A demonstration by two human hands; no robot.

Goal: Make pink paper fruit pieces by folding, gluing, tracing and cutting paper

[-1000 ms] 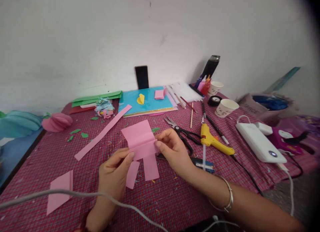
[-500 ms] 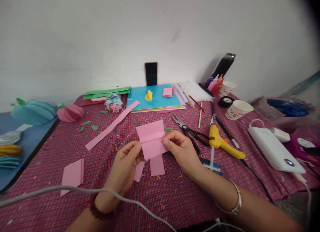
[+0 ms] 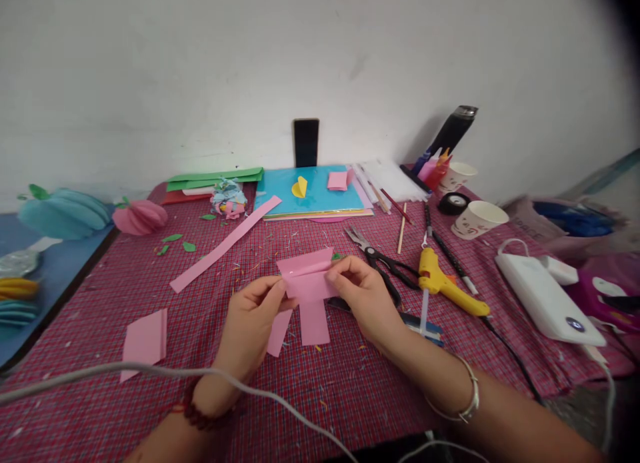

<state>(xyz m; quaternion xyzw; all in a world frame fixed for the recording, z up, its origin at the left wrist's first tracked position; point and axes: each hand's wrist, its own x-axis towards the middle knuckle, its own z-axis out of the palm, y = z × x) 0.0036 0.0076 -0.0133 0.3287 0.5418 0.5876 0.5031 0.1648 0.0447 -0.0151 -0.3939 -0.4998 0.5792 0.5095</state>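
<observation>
A creased sheet of pink paper [image 3: 311, 284] is held up above the table between both hands. My left hand [image 3: 255, 316] pinches its left edge between thumb and fingers. On the right edge, my right hand [image 3: 363, 293] grips it the same way. A fold runs across the sheet, and its upper flap tilts back. Below it on the cloth lie a pink paper strip [image 3: 315, 323] and a smaller pink scrap [image 3: 279, 333], partly hidden by my left hand. Black-handled scissors [image 3: 373, 253] lie open just beyond my right hand.
A yellow glue gun [image 3: 445, 286] with its cord lies right, near a white power bank [image 3: 550, 293]. Folded pink paper [image 3: 145, 343] and a long pink strip [image 3: 227, 243] lie left. A pale cable [image 3: 225, 376] crosses in front. Paper cups [image 3: 479, 218] stand back right.
The pink sheet's upper flap has tipped further back, so the sheet looks shorter in height. Both hands keep their hold on its edges.
</observation>
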